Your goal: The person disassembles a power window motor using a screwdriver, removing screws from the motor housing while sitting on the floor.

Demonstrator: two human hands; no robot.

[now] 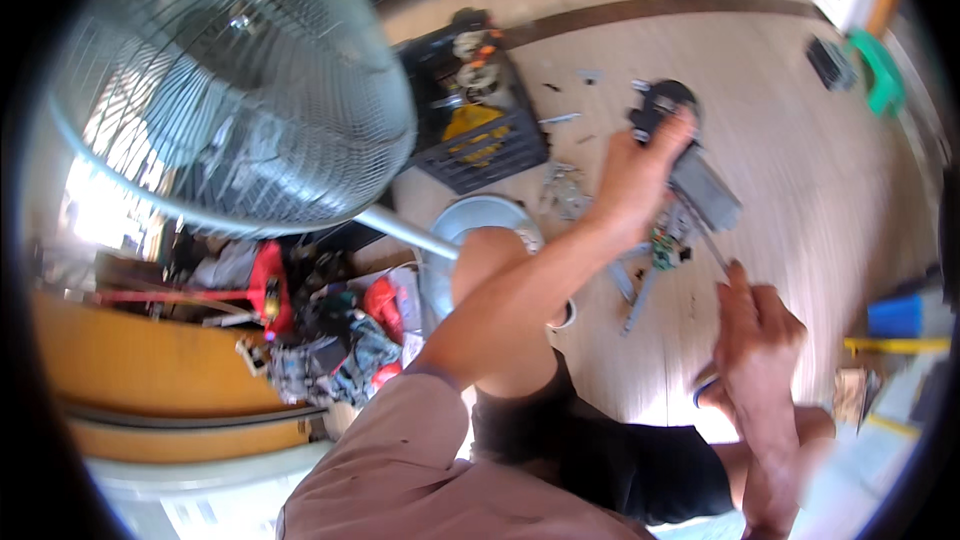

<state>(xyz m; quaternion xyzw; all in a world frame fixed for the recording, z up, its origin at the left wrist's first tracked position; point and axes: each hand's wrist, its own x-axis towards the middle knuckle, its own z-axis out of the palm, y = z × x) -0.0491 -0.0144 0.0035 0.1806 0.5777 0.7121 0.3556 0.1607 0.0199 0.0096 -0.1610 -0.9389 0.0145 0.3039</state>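
Observation:
My left hand [640,170] is stretched out over the floor, closed round a device with a black rounded end [662,100] and a grey box-shaped body [706,190]. My right hand [755,335], nearer to me, grips a screwdriver; its thin metal shaft [708,240] points up towards the grey body. The fist covers the handle, and I cannot tell whether the tip touches the device. Below the device, a small green circuit board [663,250] and metal strips [640,298] lie on the floor.
A large standing fan [250,90] fills the upper left, its round base [490,210] by my left knee. Behind it sits a black crate [480,155] of tools. Clothes and bags [350,340] pile up at left. A green plastic stool [882,70] stands far right.

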